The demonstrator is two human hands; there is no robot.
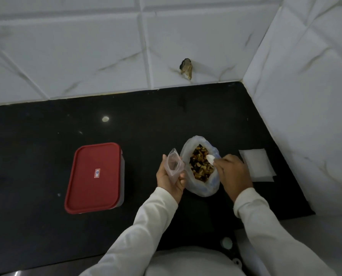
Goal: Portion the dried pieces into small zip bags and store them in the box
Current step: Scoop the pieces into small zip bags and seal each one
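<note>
A big clear plastic bag point(203, 187) stands open on the black counter, full of brown dried pieces point(200, 163). My left hand point(171, 179) holds a small clear zip bag point(174, 163) upright just left of the big bag, its mouth open. My right hand point(233, 172) grips a white spoon point(210, 158) whose bowl lies over the dried pieces. A box with a red lid point(94, 177) sits shut at the left of the counter.
A small stack of flat zip bags point(257, 165) lies to the right of the big bag, close to the tiled side wall point(305, 116). The tiled back wall has a chipped hole point(186, 70). The counter's front edge point(46, 261) runs below the box.
</note>
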